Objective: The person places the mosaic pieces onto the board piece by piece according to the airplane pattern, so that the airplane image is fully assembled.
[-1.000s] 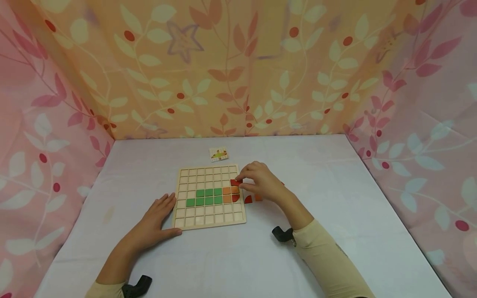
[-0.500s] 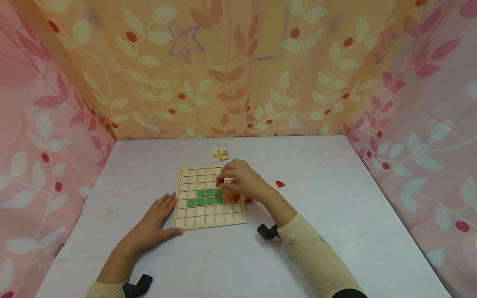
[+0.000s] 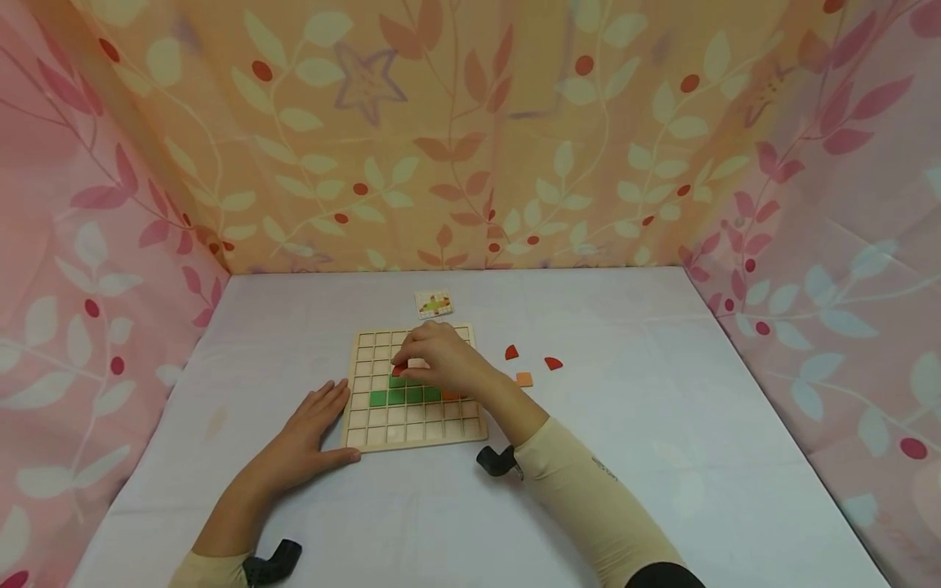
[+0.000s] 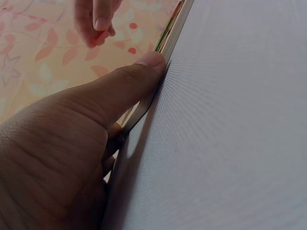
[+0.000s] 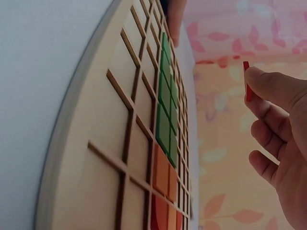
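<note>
My right hand [image 3: 443,359] is over the wooden grid board [image 3: 397,433], pinching a thin red tile [image 5: 247,81] between thumb and forefinger. In the head view that tile is above the left end of the upper green row. Two rows of green tiles [image 5: 163,124] fill cells across the board's middle, followed by orange tiles [image 5: 161,167] and a rounded red tile [image 5: 159,213] at the right end. My left hand [image 3: 305,437] rests at the board's left side, its thumb [image 4: 134,79] against the near corner's rim and its fingers spread along the left edge.
Right of the board lie two loose red pieces with a curved side, one nearer [image 3: 511,352] and one farther right [image 3: 554,363], plus an orange square [image 3: 524,380]. A small picture card [image 3: 434,305] lies behind the board. Patterned cloth walls [image 3: 470,163] enclose the white table [image 3: 625,490].
My right hand has moved left across the board with the red tile, from its right edge to above the green tiles. Loose pieces beside the board have come into view. The left hand stays put.
</note>
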The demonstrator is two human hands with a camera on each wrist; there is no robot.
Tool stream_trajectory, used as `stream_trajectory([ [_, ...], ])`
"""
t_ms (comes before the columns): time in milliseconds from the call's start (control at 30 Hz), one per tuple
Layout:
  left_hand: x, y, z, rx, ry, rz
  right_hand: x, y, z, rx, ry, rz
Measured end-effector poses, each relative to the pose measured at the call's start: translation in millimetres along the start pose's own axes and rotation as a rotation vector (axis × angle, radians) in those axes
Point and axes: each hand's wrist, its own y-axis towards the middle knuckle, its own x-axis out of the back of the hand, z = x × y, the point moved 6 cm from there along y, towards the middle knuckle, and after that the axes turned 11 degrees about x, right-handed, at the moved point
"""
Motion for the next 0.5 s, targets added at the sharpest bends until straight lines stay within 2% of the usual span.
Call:
stream_trajectory([
  [267,2.6,0.6,-2.2,0.0,-0.002,0.006,-24,21.7,1,-0.035,-0.008,0.044],
  [500,2.9,-0.6,-4.0,-0.002,0.0,0.007,-42,31.1,-5,-0.077,-0.025,0.098],
])
